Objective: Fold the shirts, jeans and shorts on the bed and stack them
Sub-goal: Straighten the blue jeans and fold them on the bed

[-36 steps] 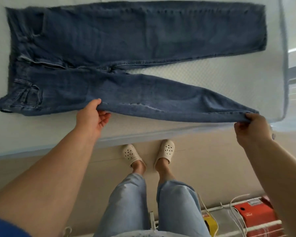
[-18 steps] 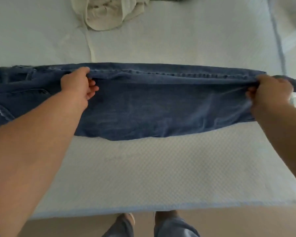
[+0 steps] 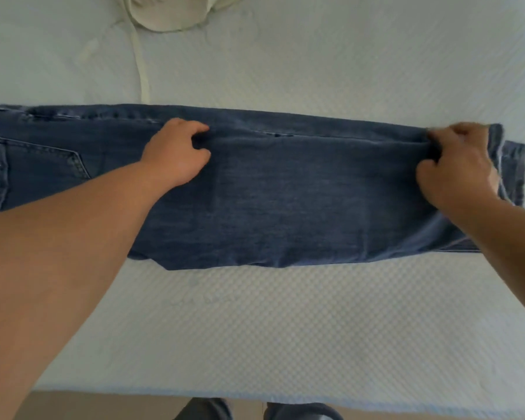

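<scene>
A pair of blue jeans point(image 3: 300, 201) lies across the bed point(image 3: 285, 328), one leg folded over the other, waist at the left edge of view and hems at the right. My left hand point(image 3: 176, 153) grips the upper leg's far edge near the thigh, fingers curled into the denim. My right hand point(image 3: 458, 165) grips the same edge close to the hems. A back pocket shows at the left.
A crumpled cream garment point(image 3: 170, 10) lies at the far side of the bed, a strap trailing towards the jeans. The mattress's near edge runs along the bottom, with floor and my feet below it.
The near leg has been carried away from me and laid over the far leg. Both hands have come down onto the folded jeans, still holding the denim.
</scene>
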`<act>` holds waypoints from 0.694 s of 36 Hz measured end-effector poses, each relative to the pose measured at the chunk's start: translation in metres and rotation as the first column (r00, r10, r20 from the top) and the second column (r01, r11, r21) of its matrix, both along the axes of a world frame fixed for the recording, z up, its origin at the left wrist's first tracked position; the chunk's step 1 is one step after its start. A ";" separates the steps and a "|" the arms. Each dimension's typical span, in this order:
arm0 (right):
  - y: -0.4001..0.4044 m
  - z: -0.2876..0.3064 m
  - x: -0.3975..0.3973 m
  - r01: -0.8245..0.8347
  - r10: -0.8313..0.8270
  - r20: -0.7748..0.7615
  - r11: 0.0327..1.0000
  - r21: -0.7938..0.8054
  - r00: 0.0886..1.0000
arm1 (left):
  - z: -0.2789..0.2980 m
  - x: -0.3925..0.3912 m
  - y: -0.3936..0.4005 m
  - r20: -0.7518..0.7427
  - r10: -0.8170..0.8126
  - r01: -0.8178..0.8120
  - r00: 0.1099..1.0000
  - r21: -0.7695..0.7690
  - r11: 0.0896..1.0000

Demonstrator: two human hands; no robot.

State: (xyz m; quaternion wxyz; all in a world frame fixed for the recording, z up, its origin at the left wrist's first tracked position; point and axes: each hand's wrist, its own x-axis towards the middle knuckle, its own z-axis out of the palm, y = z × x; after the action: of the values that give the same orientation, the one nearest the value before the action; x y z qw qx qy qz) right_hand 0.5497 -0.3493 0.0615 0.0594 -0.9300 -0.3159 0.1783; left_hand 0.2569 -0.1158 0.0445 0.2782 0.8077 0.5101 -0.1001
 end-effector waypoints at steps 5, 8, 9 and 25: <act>-0.013 -0.001 0.025 -0.126 0.155 0.135 0.972 -0.201 0.979 | -0.005 0.010 0.007 -0.083 -0.057 0.064 0.995 0.087 0.994; -0.017 -0.008 0.032 -0.110 0.139 0.102 0.962 -0.251 0.985 | -0.007 0.016 0.010 -0.073 -0.108 0.117 0.991 0.130 0.985; -0.017 -0.011 0.033 -0.074 0.098 0.094 0.969 -0.236 0.991 | -0.006 0.019 0.009 -0.052 -0.129 0.136 0.990 0.150 0.979; -0.052 -0.003 0.039 0.575 -0.575 -0.160 0.817 -0.052 0.802 | -0.007 0.035 -0.004 -0.064 -0.358 0.364 0.931 0.183 0.913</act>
State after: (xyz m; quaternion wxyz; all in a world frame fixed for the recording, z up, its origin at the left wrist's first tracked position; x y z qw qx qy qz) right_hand 0.5887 -0.4010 0.0582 0.1366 -0.9635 -0.0132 0.2298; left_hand 0.2921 -0.1194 0.0373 0.1683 0.9094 0.3635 -0.1120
